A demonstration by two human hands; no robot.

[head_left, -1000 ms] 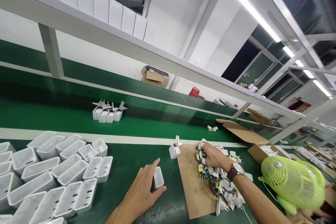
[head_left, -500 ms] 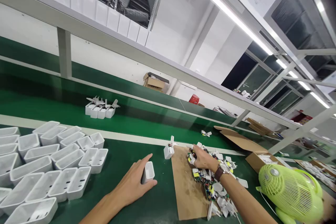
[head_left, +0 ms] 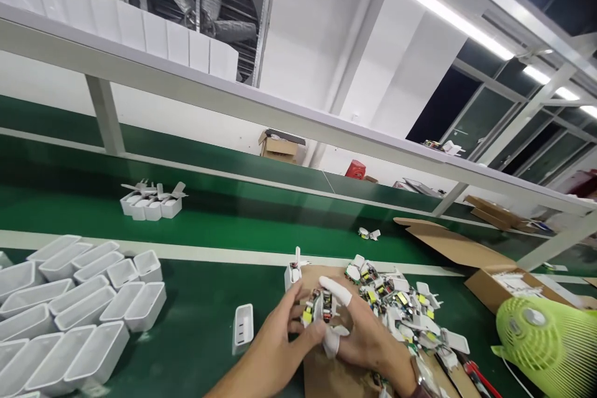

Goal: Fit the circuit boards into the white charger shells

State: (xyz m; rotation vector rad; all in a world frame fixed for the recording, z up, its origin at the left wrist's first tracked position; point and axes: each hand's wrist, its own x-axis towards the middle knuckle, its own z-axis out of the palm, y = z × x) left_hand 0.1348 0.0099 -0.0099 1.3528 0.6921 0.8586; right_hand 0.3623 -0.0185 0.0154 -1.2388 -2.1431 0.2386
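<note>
Circuit board [head_left: 321, 307] was gripped in two hands above the cardboard sheet [head_left: 326, 380]

The left hand [head_left: 283, 341] had its thumb and fingers clamped on the board; the right hand [head_left: 368, 337], with white covers [head_left: 336, 291] on its fingers, was closed on it from the other side; a heap of boards and white parts [head_left: 402, 308] lay just beyond, to the right; one white case [head_left: 243, 327] stood on the green counter [head_left: 196, 329] beside the left hand; more open white cases [head_left: 84, 308] crowded the far left.
</note>
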